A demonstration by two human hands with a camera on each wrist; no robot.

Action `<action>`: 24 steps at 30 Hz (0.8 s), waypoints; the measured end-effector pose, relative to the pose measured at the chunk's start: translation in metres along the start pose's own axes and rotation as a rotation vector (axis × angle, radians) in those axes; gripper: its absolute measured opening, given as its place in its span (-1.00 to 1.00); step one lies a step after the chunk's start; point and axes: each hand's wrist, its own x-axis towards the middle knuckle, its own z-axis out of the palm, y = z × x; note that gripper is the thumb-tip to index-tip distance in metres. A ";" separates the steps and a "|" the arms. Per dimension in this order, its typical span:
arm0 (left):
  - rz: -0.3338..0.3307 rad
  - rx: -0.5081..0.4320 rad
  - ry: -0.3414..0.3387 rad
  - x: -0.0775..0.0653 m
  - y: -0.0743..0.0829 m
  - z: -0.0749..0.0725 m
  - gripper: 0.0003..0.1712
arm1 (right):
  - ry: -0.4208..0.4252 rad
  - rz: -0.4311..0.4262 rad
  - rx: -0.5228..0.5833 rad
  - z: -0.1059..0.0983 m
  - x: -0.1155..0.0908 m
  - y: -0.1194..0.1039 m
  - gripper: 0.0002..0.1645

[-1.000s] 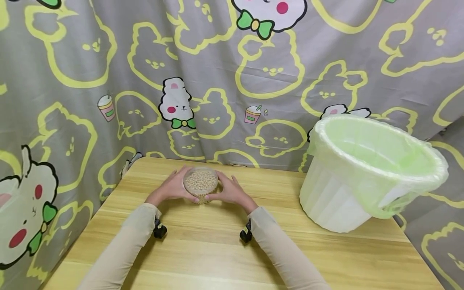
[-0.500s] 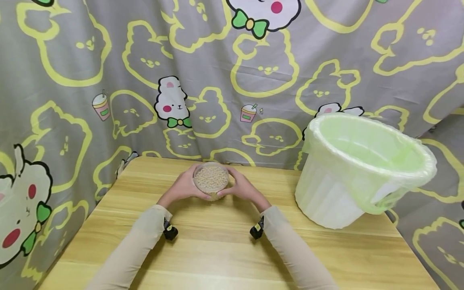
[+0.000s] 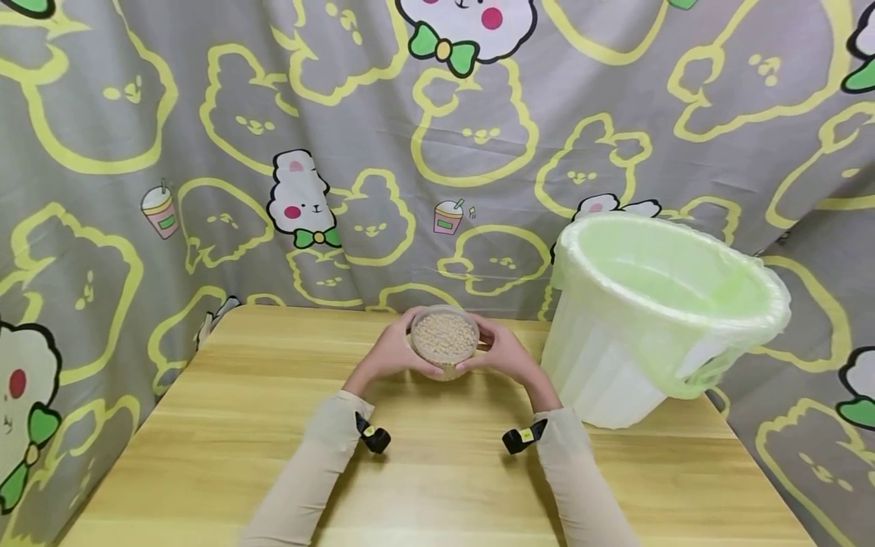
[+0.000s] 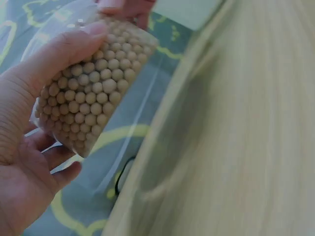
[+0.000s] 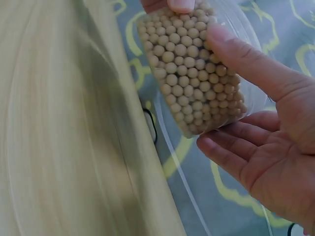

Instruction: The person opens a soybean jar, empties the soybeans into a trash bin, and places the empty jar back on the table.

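Note:
A clear round tub [image 3: 445, 339] full of small beige balls is held above the wooden table, near its far edge. My left hand [image 3: 395, 351] grips it from the left, thumb along the near side. From the other side my right hand [image 3: 509, 355] grips it the same way. In the left wrist view the left thumb presses the wall of the tub [image 4: 93, 93], fingers behind and below. The right wrist view has the tub [image 5: 192, 73] slightly tilted, the right thumb on its wall and fingers under its lower end. Whether a lid covers it I cannot tell.
A white ribbed bin [image 3: 601, 357] lined with a pale green bag stands at the table's right side, close to my right hand. A grey curtain [image 3: 383, 137] with cartoon prints hangs behind the wooden table [image 3: 437, 471]. Small black cameras sit at both wrists.
Both hands have carried the tub to the right, toward the bin, and it looks a little higher off the table. The head view has also turned slightly right.

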 end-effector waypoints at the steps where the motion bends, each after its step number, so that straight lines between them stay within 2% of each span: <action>1: 0.003 -0.022 -0.008 0.002 0.000 0.004 0.34 | 0.007 0.011 0.010 -0.002 -0.002 0.003 0.09; 6: -0.007 -0.126 -0.028 0.008 0.004 0.019 0.31 | 0.026 0.049 -0.005 -0.013 -0.007 0.015 0.10; 12: 0.011 -0.198 -0.064 0.001 0.020 0.023 0.27 | -0.009 0.084 -0.085 -0.016 -0.013 0.008 0.07; 20: -0.020 -0.174 -0.061 0.003 -0.016 0.035 0.33 | -0.025 0.123 -0.136 -0.013 -0.011 0.009 0.09; 24: -0.037 -0.181 -0.070 0.002 -0.024 0.037 0.33 | -0.042 0.135 -0.153 -0.011 -0.011 0.011 0.11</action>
